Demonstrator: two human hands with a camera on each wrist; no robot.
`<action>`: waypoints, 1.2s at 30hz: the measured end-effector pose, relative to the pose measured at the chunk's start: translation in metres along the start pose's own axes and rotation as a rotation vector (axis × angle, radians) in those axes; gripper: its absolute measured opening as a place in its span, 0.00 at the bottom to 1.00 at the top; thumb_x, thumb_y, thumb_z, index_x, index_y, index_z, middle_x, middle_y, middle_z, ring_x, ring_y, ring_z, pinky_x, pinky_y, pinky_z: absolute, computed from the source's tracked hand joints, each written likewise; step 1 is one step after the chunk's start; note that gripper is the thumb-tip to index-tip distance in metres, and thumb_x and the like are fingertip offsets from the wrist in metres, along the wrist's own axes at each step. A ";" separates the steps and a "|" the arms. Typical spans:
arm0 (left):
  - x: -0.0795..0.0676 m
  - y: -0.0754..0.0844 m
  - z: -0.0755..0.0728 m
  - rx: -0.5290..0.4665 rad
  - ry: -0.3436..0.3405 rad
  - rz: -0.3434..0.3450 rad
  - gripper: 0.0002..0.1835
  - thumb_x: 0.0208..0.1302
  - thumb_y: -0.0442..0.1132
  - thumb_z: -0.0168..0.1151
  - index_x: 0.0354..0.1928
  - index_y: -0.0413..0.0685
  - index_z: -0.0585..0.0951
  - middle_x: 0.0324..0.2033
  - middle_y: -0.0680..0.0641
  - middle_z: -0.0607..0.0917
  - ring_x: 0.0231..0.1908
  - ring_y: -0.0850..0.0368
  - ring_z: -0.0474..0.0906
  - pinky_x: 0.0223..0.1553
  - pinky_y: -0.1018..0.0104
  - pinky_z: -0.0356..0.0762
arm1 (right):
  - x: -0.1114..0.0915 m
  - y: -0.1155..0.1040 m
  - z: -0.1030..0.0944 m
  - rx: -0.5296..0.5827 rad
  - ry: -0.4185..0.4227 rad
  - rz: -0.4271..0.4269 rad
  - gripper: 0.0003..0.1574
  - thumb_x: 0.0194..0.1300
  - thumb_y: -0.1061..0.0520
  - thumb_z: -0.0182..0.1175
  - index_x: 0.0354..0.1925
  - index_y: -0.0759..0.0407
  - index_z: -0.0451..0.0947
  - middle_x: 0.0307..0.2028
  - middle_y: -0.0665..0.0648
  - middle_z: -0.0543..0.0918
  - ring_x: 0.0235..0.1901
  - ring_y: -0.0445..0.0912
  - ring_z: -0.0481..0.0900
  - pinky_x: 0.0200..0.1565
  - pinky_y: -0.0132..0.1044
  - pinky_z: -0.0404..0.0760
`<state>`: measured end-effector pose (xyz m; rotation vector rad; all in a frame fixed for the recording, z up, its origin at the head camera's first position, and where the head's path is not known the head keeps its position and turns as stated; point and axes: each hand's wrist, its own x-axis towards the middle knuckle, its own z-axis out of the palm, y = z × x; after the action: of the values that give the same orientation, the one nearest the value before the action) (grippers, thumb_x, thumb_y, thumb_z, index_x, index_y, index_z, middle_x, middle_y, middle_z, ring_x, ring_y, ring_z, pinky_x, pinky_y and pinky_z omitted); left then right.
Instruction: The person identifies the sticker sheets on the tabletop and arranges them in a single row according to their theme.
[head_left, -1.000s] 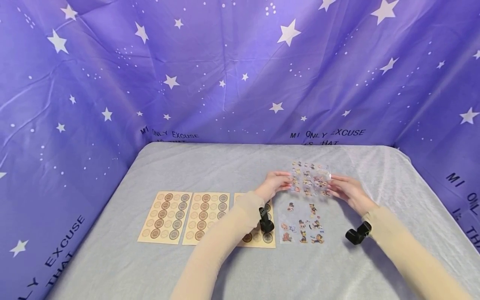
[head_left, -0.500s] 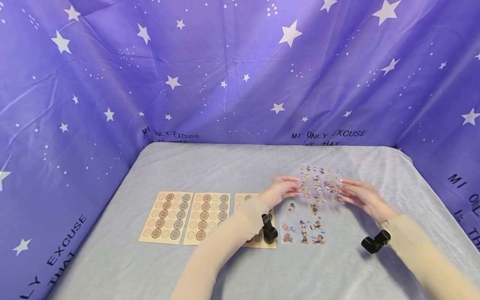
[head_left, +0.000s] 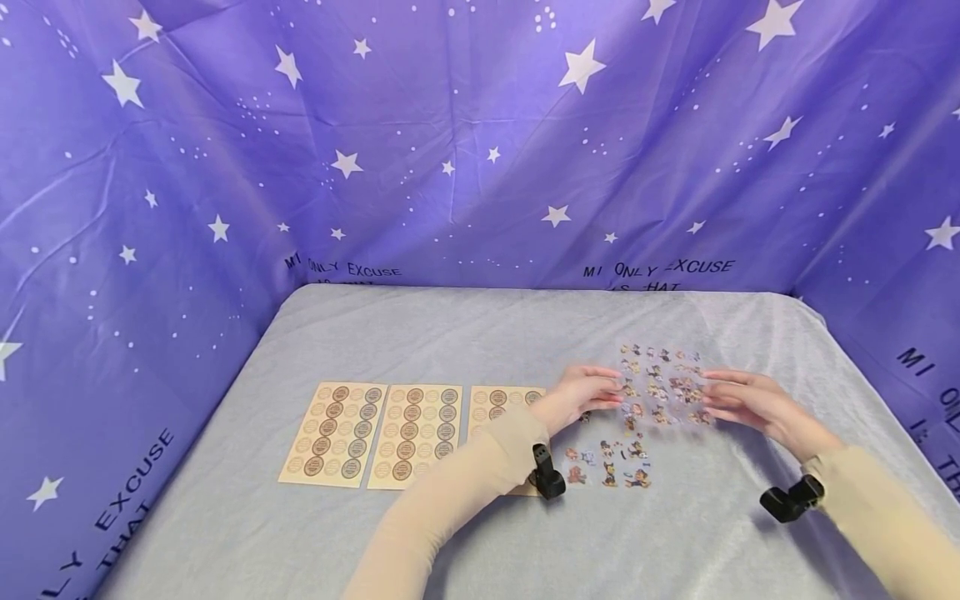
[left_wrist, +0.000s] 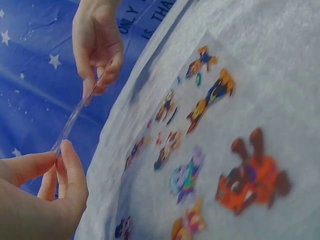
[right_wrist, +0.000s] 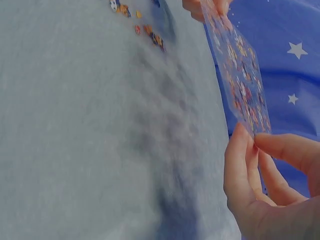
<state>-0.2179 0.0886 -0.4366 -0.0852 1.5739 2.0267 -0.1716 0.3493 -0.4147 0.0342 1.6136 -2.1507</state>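
Note:
Between my two hands a clear sticker sheet (head_left: pixel 660 385) with small cartoon dogs is held up above the table. My left hand (head_left: pixel 583 395) pinches its left edge; in the left wrist view the thumb and fingers (left_wrist: pixel 71 167) meet on the thin film. My right hand (head_left: pixel 768 408) pinches the opposite edge, and the right wrist view shows the sheet (right_wrist: pixel 242 75) stretched out from those fingertips. Below and nearer lies another clear sticker sheet (head_left: pixel 607 467) with larger cartoon dogs, flat on the table and partly covered by the held sheet and left hand.
Three cream sheets of round stickers lie in a row to the left: the far-left sheet (head_left: pixel 333 433), the middle sheet (head_left: pixel 415 435) and the right sheet (head_left: pixel 483 400), which my left sleeve partly hides. A grey cloth (head_left: pixel 420 333) covers the table. Purple star-printed curtains (head_left: pixel 450 150) surround it.
Both hands have moved to the right and a little nearer, carrying the held sticker sheet with them. It now overlaps the upper part of the sheet lying on the table.

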 end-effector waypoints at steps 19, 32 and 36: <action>-0.016 -0.017 0.022 -0.014 -0.056 -0.051 0.13 0.54 0.21 0.56 0.42 0.33 0.80 0.34 0.33 0.83 0.25 0.55 0.82 0.37 0.63 0.82 | -0.012 -0.002 -0.034 -0.076 -0.306 0.073 0.27 0.67 0.71 0.39 0.45 0.48 0.80 0.39 0.51 0.83 0.40 0.44 0.82 0.46 0.37 0.80; -0.022 -0.030 0.035 -0.016 -0.064 -0.070 0.12 0.56 0.21 0.53 0.41 0.33 0.80 0.33 0.34 0.83 0.40 0.38 0.80 0.37 0.60 0.82 | -0.021 0.000 -0.049 -0.108 -0.397 0.148 0.28 0.69 0.69 0.36 0.48 0.47 0.78 0.40 0.51 0.82 0.41 0.43 0.81 0.48 0.36 0.79; -0.024 -0.035 0.038 -0.024 -0.063 -0.072 0.12 0.56 0.20 0.53 0.41 0.33 0.80 0.33 0.37 0.84 0.40 0.37 0.80 0.37 0.60 0.82 | -0.025 0.002 -0.052 -0.114 -0.393 0.165 0.27 0.69 0.69 0.37 0.48 0.47 0.78 0.40 0.50 0.81 0.41 0.43 0.81 0.48 0.36 0.79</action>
<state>-0.1704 0.1190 -0.4459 -0.0853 1.4864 1.9739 -0.1609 0.4051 -0.4264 -0.2655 1.4437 -1.8018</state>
